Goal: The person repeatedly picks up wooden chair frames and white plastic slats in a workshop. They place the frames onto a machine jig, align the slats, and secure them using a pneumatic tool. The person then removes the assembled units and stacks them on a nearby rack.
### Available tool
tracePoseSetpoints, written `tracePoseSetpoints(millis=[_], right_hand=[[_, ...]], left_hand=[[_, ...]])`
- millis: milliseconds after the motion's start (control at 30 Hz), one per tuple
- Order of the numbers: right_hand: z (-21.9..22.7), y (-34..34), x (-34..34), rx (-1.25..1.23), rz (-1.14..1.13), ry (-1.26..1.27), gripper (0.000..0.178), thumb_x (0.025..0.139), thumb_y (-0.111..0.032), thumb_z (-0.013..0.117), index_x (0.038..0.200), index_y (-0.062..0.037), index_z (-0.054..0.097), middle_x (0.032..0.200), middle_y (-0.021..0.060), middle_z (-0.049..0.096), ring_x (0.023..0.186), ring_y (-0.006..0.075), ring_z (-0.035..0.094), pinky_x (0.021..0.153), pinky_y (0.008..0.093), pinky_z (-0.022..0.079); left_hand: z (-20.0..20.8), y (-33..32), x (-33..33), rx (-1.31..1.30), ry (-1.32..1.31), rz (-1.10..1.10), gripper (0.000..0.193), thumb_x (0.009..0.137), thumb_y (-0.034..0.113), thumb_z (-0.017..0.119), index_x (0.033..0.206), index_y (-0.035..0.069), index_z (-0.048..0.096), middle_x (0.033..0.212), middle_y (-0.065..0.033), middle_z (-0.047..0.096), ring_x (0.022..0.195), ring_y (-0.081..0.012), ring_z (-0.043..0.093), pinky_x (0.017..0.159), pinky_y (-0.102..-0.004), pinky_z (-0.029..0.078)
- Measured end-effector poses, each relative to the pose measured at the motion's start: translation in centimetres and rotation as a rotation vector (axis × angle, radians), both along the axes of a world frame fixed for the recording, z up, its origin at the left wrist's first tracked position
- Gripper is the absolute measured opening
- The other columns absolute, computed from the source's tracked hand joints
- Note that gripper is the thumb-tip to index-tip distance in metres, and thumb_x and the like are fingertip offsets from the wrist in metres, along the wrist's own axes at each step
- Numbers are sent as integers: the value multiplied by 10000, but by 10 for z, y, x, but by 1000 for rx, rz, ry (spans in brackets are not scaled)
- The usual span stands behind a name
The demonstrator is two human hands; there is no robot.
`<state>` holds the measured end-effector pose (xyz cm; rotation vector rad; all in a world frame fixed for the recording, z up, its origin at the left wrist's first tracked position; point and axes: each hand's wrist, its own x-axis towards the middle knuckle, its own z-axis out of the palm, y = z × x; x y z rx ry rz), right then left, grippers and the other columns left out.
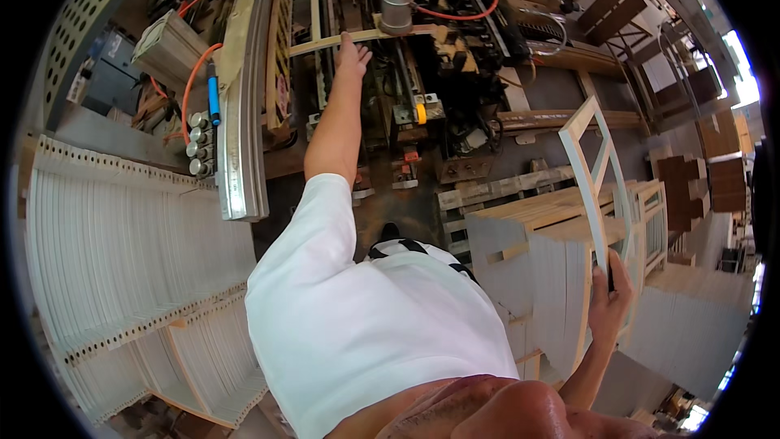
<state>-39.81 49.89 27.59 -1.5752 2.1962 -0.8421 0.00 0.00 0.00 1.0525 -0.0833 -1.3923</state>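
My left hand (353, 57) reaches forward over the machine with its fingers stretched apart. The fingertips are at the near rail of a pale wooden frame (313, 45) that lies in the machine; whether they touch it, I cannot tell. Close to the right of this hand, a metal cylinder (396, 15) stands above the same rail. Out to the right, my right hand (611, 297) is closed around the lower part of another wooden frame (587, 179), white-faced with crossbars. That frame is held up, tilted, beside a stack of similar frames (561, 276).
Stacked white slatted panels (130, 244) fill the left side. A long metal beam (242, 114) runs along the machine's left, with a blue tool (213, 93) and orange hoses beside it. A wooden pallet (463, 203) and brown boards (682, 195) are on the right.
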Motion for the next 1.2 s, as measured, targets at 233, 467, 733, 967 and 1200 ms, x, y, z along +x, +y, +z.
tracePoseSetpoints(millis=[233,467,733,967,1200], right_hand=[[-23,-38,11,-1,33,175,303,901,-91,607,1161,63,579,1042,118,621,920,156,556,811,270,444],[-9,-64,28,98,3,65,319,874,-71,634,1153,73,578,1034,149,622,936,184,569,836,283,445],[-3,-60,20,90,93,54,316,864,-34,623,1154,83,577,1042,163,625,956,203,584,855,289,447],[12,-68,8,-25,300,84,308,804,2,642,1096,80,580,844,157,583,724,227,537,641,318,429],[23,-102,13,15,575,236,329,768,-1,658,1083,44,573,815,158,553,706,331,521,634,356,439]], left_hand=[[9,-18,24,-143,111,-24,632,960,434,477,1411,35,285,1400,-221,330,1310,-366,355,1086,-526,340],[10,-24,25,-147,166,60,543,999,350,405,1395,-3,288,1361,-199,419,1270,-384,409,1097,-526,347],[16,30,6,-185,218,81,434,1008,205,391,1385,6,309,1393,-183,396,1281,-349,413,1078,-514,394],[14,127,-12,-172,232,77,332,1006,220,408,1280,33,395,1369,-147,434,1309,-321,391,1091,-528,357],[16,252,-49,-166,201,117,169,978,204,500,1039,50,528,1119,-110,598,1101,-244,574,974,-495,467]])
